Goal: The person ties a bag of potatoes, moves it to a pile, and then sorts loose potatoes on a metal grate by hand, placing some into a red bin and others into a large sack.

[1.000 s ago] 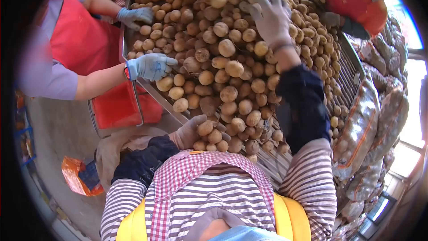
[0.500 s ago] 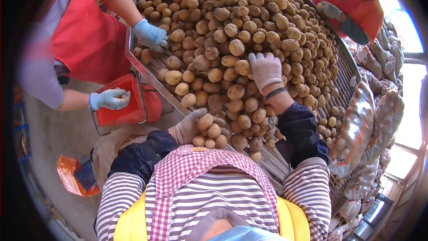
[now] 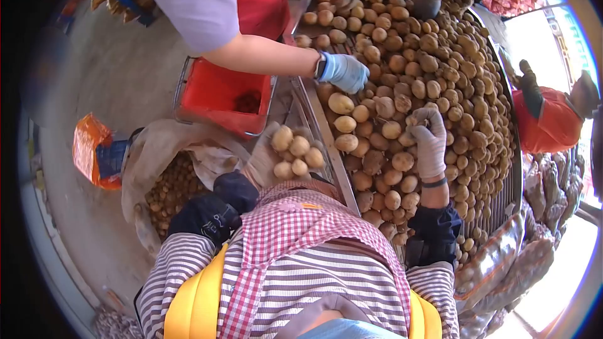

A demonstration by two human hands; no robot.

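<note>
Several potatoes (image 3: 298,147) rest in my left hand (image 3: 260,162), a light glove whose palm cradles them in front of my checked apron, beside the metal table edge (image 3: 326,135). Over the large potato heap (image 3: 465,107), my right hand (image 3: 431,144) in a pale glove has its fingers curled at a potato (image 3: 408,137); how firmly it grips is hard to make out. Loose potatoes (image 3: 391,130) lie just left of that hand.
At the upper left a co-worker's blue-gloved hand (image 3: 345,73) reaches over the heap's edge. A red basket (image 3: 223,91) and an open sack (image 3: 135,182) of potatoes stand left of the table. Another person (image 3: 549,119) is at the right, near filled sacks (image 3: 496,270).
The view has swung left, bringing the open sack into sight. My right hand has gone from spread on the heap to curled at a potato. My left hand still carries its potatoes.
</note>
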